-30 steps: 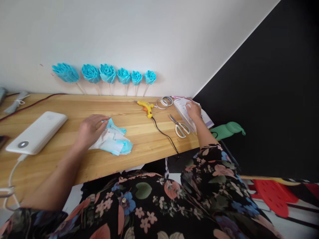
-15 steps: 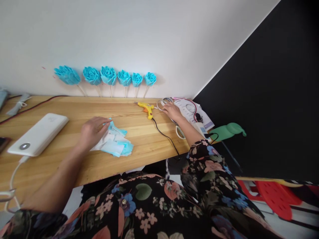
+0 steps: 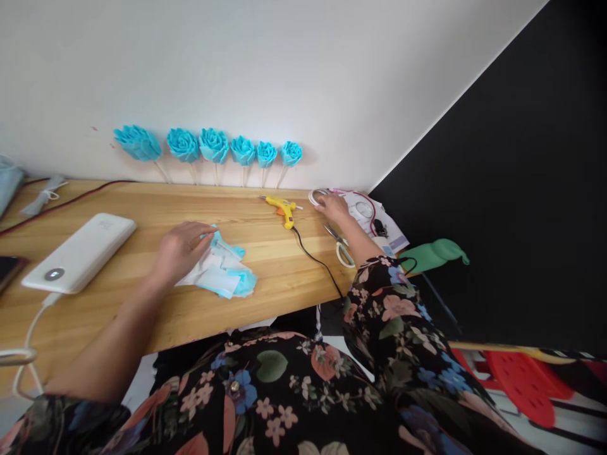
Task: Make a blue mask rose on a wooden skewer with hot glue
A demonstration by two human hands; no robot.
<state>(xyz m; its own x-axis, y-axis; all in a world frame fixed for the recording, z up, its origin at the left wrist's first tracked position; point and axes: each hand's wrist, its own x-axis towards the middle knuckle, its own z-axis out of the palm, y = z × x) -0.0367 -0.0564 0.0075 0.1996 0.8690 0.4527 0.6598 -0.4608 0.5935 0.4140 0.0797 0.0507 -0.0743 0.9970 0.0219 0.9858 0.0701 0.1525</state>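
On the left side of a loose pile of blue and white crepe-like pieces [image 3: 220, 278], my left hand [image 3: 183, 249] rests with its fingers stretched out and thumb apart. My right hand [image 3: 334, 207] is at the back right of the table, its fingers curled on a coil of white cable [image 3: 315, 196]. Left of that hand lies a yellow glue gun [image 3: 283, 210], nozzle pointing left and black cord trailing forward. Beneath my right forearm are white-handled scissors [image 3: 342, 249], partly hidden.
Several blue paper flowers [image 3: 213, 146] on sticks lean against the wall. A white power bank [image 3: 80, 253] with a cable lies left, beside a phone [image 3: 9, 268]. Printed papers [image 3: 391, 224] and a green object [image 3: 434, 254] sit at the right edge.
The white cable coil has shifted and drawn in toward the papers with my right hand. More of the scissors shows. My left hand stays at the pile; the view has swung slightly left.
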